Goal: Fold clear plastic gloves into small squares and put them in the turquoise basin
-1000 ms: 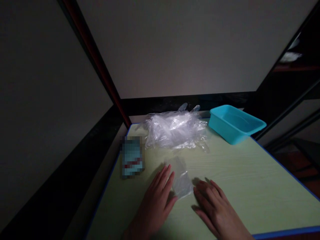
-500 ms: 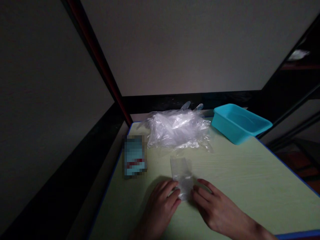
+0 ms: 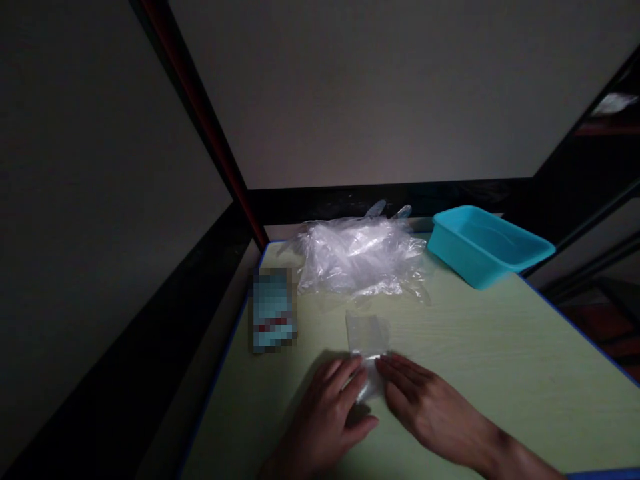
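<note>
A flat, folded piece of clear plastic film point(image 3: 369, 333) lies on the table in front of me, its long side pointing away. My left hand point(image 3: 334, 407) rests on its near left edge, fingers spread and thumb held apart. From the other side, my right hand point(image 3: 420, 400) lies over the near right edge with its fingers stretched out together. Both hands touch the film without gripping it. Beyond it sits a heap of clear disposable plastic gloves point(image 3: 360, 257), with some glove fingers sticking up at the back.
A turquoise plastic basin point(image 3: 463, 261) stands at the table's back right corner. At the left edge lies a pale blue item with a red band point(image 3: 273, 310), blurred by pixels. Grey panels point(image 3: 370, 100) rise behind and to the left of the pale green table point(image 3: 500, 360).
My right hand has slid left and flattened onto the film, its fingers straighter. My left thumb has spread away from the fingers. The view has shifted slightly.
</note>
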The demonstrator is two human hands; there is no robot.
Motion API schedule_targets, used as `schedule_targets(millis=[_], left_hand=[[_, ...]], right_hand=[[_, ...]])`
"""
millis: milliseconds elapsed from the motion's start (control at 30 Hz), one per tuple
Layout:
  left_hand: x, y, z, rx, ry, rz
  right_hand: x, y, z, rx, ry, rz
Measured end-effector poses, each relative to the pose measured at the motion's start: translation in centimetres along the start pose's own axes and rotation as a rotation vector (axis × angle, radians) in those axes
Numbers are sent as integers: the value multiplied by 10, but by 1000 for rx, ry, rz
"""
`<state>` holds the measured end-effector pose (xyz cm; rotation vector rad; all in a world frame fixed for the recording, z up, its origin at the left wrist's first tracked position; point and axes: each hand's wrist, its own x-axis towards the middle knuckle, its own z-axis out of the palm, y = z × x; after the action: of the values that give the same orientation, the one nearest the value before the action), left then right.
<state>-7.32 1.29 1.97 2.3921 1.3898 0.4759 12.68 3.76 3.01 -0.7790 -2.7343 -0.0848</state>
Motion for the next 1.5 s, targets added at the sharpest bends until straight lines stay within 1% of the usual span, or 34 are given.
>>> schedule_targets(millis=[100, 233, 367, 467, 567, 667, 700, 767, 833, 933, 1067, 1133, 1200, 1367, 1500], left_hand=[[2, 4, 1, -13, 6, -28], [13, 8, -4, -91, 73, -47], [29, 2, -11, -271, 124, -89], [40, -5, -14, -352, 133, -142], [47, -10, -13, -408, 161, -202], [48, -13, -11, -497, 183, -279], [48, -13, -10, -535, 183, -308], [47, -15, -7, -611, 177, -350], [47, -17, -4, -665, 177, -365], [50, -20, -1, -696, 218, -393], [56, -17, 0, -702, 275, -458], [57, -15, 1, -690, 303, -475], [58, -12, 2, -673, 328, -489], [59, -8, 5, -611, 365, -534], [61, -8, 9, -560, 390, -530]], right_hand=[[4, 5, -7, 142, -43, 118], [12, 16, -18, 348, -118, 304], [18, 31, -19, 495, -113, 345], [24, 41, -12, 605, -92, 373], [33, 49, 1, 785, -43, 471], [41, 56, 14, 1061, -7, 597], [44, 58, 18, 1128, -4, 621], [47, 60, 23, 1190, -3, 649], [48, 61, 24, 1214, 8, 672], [49, 60, 24, 1245, 41, 708], [48, 58, 23, 1226, 131, 736], [48, 58, 24, 1173, 180, 728], [49, 58, 26, 1097, 199, 713], [52, 61, 32, 940, 194, 701], [53, 60, 32, 847, 205, 706]])
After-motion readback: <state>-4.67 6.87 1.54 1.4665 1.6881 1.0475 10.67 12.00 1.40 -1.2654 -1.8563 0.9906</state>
